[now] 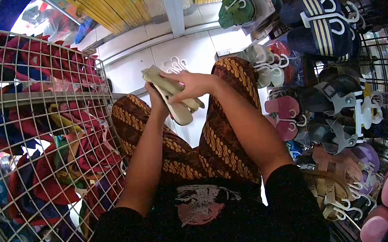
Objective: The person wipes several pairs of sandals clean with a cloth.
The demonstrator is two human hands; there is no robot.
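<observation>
Between my knees I hold a pair of pale cream sandals [182, 115] with both hands. My left hand [154, 99] is closed round the left side of the pair, its fingers mostly hidden behind the soles. From the right, my right hand [193, 83] grips the pair, thumb and fingers spread across the straps. Just beyond the sandals, white plastic shoe hangers [175, 64] lie on the white tiled floor [137, 63].
A wire grid rack [40, 98] with red and dark goods behind it stands close on my left. To the right hang several pairs of footwear, including navy striped slides [310, 24], pink sandals [285, 117] and green clogs [236, 11]. A metal post [174, 8] rises ahead.
</observation>
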